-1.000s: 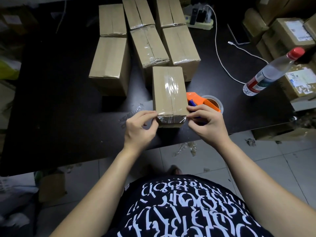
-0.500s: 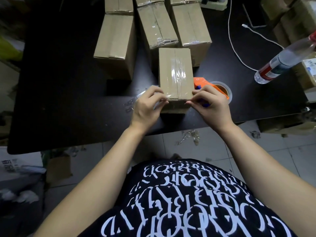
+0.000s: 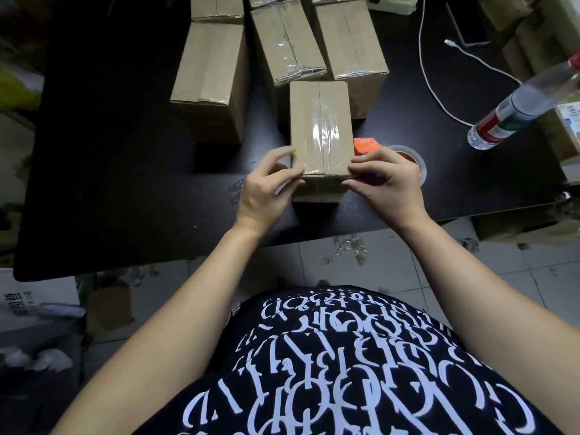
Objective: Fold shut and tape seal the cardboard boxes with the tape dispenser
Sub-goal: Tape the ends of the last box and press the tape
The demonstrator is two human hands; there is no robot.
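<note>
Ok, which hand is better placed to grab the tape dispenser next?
Probably the right hand: the tape dispenser lies just behind it, beside the box. The left hand holds the box's opposite side, with the box in between.

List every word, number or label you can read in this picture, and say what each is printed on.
Nothing can be read with certainty.
On the shirt: white stylised lettering, seen upside down, unreadable.
On the bottle: red and white label, blurred.
On the paper at lower left: dark characters, blurred.
On the box label at the right edge: too small.
</note>
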